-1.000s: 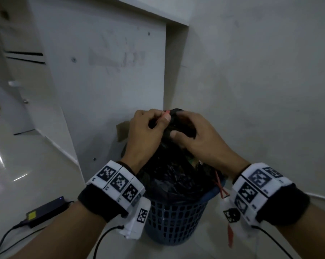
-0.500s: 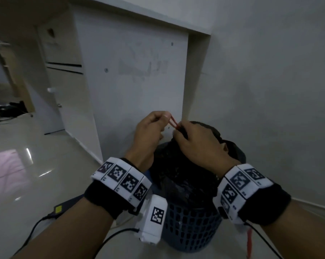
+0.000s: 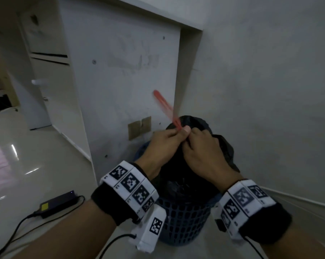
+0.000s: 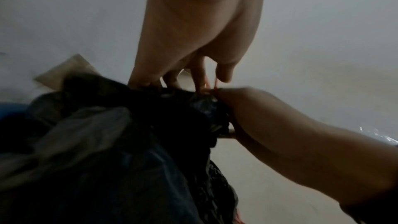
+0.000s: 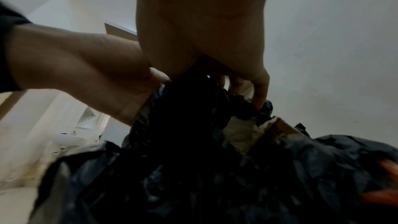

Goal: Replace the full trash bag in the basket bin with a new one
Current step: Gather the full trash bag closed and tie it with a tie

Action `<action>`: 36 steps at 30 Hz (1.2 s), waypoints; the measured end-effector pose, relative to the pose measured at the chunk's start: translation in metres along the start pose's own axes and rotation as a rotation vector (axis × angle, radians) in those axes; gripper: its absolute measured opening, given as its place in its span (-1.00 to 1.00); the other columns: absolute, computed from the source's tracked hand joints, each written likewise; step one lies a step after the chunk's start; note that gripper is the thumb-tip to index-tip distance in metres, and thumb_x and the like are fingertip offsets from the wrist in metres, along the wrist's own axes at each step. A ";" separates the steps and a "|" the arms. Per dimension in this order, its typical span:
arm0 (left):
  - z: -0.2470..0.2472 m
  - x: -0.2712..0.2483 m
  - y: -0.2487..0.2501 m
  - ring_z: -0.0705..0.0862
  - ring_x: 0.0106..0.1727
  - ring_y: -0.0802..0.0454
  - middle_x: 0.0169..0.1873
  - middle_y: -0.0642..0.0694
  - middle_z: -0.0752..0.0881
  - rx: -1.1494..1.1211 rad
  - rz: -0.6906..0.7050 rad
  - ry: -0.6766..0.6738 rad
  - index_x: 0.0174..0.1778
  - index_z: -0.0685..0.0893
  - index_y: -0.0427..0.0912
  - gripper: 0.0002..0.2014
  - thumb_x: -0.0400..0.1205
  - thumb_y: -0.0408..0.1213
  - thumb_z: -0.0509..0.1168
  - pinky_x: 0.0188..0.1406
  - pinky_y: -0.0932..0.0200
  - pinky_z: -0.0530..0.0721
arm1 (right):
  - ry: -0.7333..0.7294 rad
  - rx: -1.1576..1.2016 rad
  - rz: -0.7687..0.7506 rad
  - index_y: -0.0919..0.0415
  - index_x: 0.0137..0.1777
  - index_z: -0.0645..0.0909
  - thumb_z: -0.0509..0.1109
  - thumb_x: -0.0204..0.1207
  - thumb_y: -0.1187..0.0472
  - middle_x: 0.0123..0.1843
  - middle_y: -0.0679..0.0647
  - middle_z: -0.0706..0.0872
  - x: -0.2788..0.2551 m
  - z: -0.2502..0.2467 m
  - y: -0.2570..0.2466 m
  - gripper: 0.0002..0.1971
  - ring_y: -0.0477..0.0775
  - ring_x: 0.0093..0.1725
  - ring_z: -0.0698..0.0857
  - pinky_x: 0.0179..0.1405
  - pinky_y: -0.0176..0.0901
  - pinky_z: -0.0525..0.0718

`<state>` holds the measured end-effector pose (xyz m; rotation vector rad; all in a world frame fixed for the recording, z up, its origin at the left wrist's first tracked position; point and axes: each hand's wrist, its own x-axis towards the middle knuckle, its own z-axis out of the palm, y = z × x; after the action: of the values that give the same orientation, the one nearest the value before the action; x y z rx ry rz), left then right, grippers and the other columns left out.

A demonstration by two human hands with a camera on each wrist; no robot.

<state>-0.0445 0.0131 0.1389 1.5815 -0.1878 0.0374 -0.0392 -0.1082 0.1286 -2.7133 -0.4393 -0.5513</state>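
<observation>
1. Head view: both hands meet at the gathered neck of the black bag [image 3: 221,146], which sits in the blue bin [image 3: 184,217] on the floor [image 3: 45,161], in the corner where a white cabinet panel [image 3: 124,71] meets the wall [image 3: 260,90].
2. Change: 1 second ago the red tie [image 3: 163,103] was a short stub between the fingers; it now flicks up and left, blurred, well clear of the bag.
3. Left hand [image 3: 163,141]: closed, pinching the tie's base at the neck.
4. Right hand [image 3: 201,152]: fingers curled, gripping the bunched neck.
5. Judgement: tying off is under way; the bag is not yet lifted out, and no new bag is visible.
6. Right wrist view: an opening shows pale rubbish [image 5: 243,129], so closure looks incomplete.
7. Room: glossy floor, a power adapter [image 3: 58,202] with cable at left, dim light.
</observation>
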 end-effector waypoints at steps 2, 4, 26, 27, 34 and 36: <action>0.007 0.003 -0.001 0.76 0.02 0.11 -0.03 -0.06 0.81 -0.006 0.059 0.061 0.02 0.78 -0.14 -0.74 0.68 -0.07 0.25 0.06 0.29 0.68 | 0.000 -0.007 -0.024 0.10 0.31 0.48 -0.10 0.63 -0.02 0.20 0.03 0.51 -0.002 -0.001 -0.007 -0.56 0.15 0.15 0.44 0.16 0.11 0.37; 0.011 0.005 -0.003 0.75 0.02 0.18 -0.03 0.00 0.80 -0.066 0.067 0.110 0.06 0.77 -0.10 -0.75 0.71 -0.12 0.21 0.01 0.38 0.65 | 0.017 -0.027 -0.033 0.04 0.30 0.49 -0.17 0.59 -0.07 0.21 0.01 0.50 -0.002 -0.002 -0.009 -0.50 0.12 0.18 0.40 0.18 0.09 0.32; 0.009 0.020 -0.009 0.70 0.11 -0.02 0.00 -0.06 0.72 -0.284 -0.023 0.207 0.06 0.55 -0.08 -0.80 0.68 -0.04 0.24 0.17 -0.01 0.60 | 0.161 0.461 0.300 -0.02 0.39 0.44 0.38 0.57 -0.02 0.28 0.01 0.47 -0.030 -0.023 0.088 -0.59 -0.03 0.22 0.52 0.19 -0.14 0.52; 0.012 0.021 -0.012 0.67 0.20 -0.03 0.11 -0.06 0.71 -0.251 -0.042 0.182 0.17 0.55 -0.12 -0.73 0.65 -0.06 0.29 0.17 0.03 0.59 | 0.131 0.433 0.365 0.01 0.35 0.45 0.37 0.57 -0.05 0.27 0.06 0.51 -0.031 -0.023 0.092 -0.60 0.04 0.20 0.56 0.13 -0.07 0.57; 0.039 0.029 -0.027 0.63 0.23 0.01 0.17 -0.07 0.71 -0.012 -0.009 0.128 0.17 0.72 -0.13 -0.70 0.75 -0.11 0.12 0.28 0.13 0.53 | -0.193 0.387 0.489 0.13 0.07 0.42 0.27 0.45 -0.37 -0.08 0.15 0.63 -0.049 -0.025 0.091 -0.45 0.17 -0.13 0.65 -0.23 0.00 0.55; 0.042 0.032 -0.030 0.68 0.12 0.06 0.07 -0.06 0.76 -0.018 0.037 0.196 -0.01 0.77 -0.12 -0.62 0.77 -0.10 0.04 0.21 0.14 0.55 | -0.301 0.272 0.447 0.13 0.07 0.41 0.32 0.40 -0.39 -0.08 0.09 0.62 -0.055 -0.027 0.089 -0.42 0.11 -0.13 0.63 -0.23 -0.05 0.51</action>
<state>-0.0126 -0.0314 0.1127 1.5457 -0.0636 0.2176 -0.0638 -0.2106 0.1059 -2.5143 0.0305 0.0367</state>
